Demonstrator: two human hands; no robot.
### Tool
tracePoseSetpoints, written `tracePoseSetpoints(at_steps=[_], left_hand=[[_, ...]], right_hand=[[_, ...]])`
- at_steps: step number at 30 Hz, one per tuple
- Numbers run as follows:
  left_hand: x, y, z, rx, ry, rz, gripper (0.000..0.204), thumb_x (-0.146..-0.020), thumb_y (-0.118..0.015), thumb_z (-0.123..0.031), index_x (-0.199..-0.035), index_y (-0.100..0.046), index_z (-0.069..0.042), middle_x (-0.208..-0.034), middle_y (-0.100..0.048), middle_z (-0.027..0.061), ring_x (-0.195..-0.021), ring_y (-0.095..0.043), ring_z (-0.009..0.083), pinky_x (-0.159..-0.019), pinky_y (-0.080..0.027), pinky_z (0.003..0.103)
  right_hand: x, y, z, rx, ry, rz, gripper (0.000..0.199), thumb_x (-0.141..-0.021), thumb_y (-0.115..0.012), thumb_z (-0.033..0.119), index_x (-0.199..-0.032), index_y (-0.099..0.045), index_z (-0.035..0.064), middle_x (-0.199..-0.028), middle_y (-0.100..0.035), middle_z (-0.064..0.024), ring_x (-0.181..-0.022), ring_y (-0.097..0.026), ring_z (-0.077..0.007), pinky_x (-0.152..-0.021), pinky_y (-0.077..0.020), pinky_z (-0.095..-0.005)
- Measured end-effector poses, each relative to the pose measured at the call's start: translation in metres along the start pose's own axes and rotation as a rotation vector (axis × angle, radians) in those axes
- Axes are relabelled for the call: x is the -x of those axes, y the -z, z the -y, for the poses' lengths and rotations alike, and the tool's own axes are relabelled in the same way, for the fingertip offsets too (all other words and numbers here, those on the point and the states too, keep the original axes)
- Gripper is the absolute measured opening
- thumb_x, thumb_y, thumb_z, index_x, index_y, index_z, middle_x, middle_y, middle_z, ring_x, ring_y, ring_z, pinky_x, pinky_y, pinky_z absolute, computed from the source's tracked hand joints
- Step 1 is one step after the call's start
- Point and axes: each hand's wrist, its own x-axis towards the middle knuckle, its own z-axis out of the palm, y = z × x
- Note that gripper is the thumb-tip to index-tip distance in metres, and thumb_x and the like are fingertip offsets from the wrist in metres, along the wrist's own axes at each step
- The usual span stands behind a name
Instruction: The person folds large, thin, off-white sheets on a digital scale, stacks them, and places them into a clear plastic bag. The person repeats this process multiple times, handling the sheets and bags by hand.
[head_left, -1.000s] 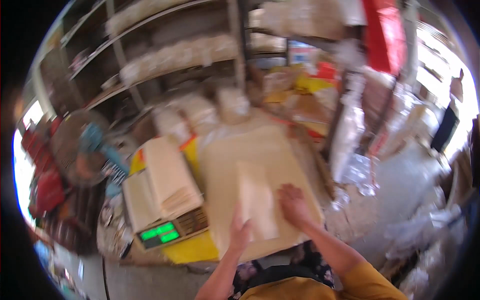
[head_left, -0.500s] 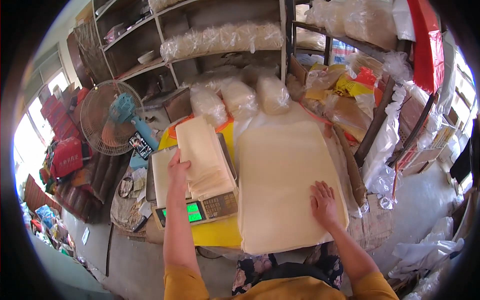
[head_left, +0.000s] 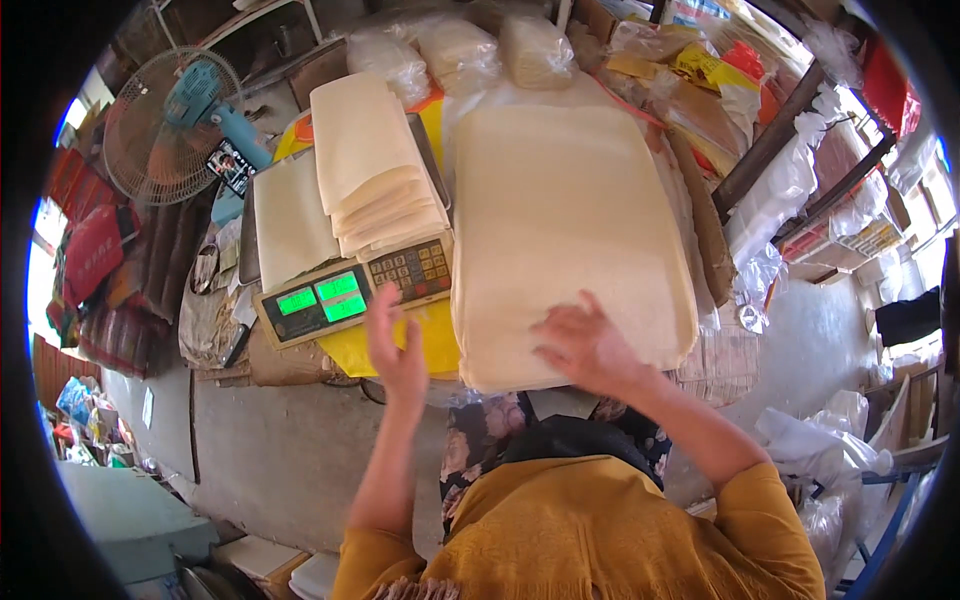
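Note:
A broad stack of cream, thin flat sheets (head_left: 570, 220) covers the middle of the table. Over its near edge hovers my right hand (head_left: 590, 345), fingers apart and a little curled, holding nothing. My left hand (head_left: 396, 350) is raised in front of the digital scale (head_left: 340, 300), empty, its fingers spread and slightly blurred. On the scale's pan lies a pile of folded cream sheets (head_left: 370, 160), fanned at its near end. A flatter cream sheet pile (head_left: 290, 220) lies beside it on the left. The scale's green display is lit.
A teal fan (head_left: 195, 100) stands at the far left, with a phone (head_left: 232, 165) by its neck. Plastic-wrapped bundles (head_left: 460, 55) line the table's back. Cardboard (head_left: 700, 210) and bagged goods (head_left: 690, 110) crowd the right side. Yellow sheeting (head_left: 370, 345) shows under the scale.
My left hand has let go of the folded sheets on the scale and drawn back toward me. My right hand has lifted and moved left over the stack's near edge. The view has tilted downward.

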Motion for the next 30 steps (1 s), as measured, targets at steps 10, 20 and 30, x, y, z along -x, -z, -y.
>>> tracePoseSetpoints(at_steps=[10, 20, 30], left_hand=[[0.055, -0.011, 0.002, 0.019, 0.128, 0.106, 0.039, -0.080, -0.053, 0.005, -0.119, -0.052, -0.002, -0.119, -0.053, 0.0130, -0.108, -0.052, 0.0246, -0.086, -0.044, 0.031], [0.062, -0.014, -0.002, -0.013, 0.143, 0.084, 0.039, -0.079, -0.052, 0.005, -0.118, -0.052, -0.004, -0.118, -0.052, 0.0146, -0.106, -0.052, 0.0278, -0.085, -0.045, 0.032], [0.068, -0.016, 0.001, 0.033, 0.166, 0.088, 0.043, -0.077, -0.052, 0.010, -0.118, -0.051, -0.003, -0.117, -0.051, 0.0143, -0.105, -0.052, 0.0274, -0.086, -0.045, 0.030]], right_hand=[[-0.034, -0.037, 0.047, 0.402, 0.237, 0.054, 0.013, -0.072, -0.062, 0.020, -0.075, -0.058, 0.0077, -0.075, -0.054, -0.0063, -0.081, -0.054, -0.0244, -0.097, -0.0322, -0.0555], [-0.046, -0.040, 0.063, 0.379, 0.229, 0.104, 0.007, -0.070, -0.057, 0.011, -0.074, -0.058, 0.0060, -0.074, -0.057, -0.0102, -0.077, -0.057, -0.0270, -0.094, -0.0347, -0.0558], [-0.049, -0.058, 0.077, 0.496, 0.238, 0.097, 0.008, -0.069, -0.059, 0.013, -0.073, -0.061, 0.0061, -0.070, -0.056, -0.0085, -0.074, -0.056, -0.0254, -0.090, -0.0364, -0.0575]])
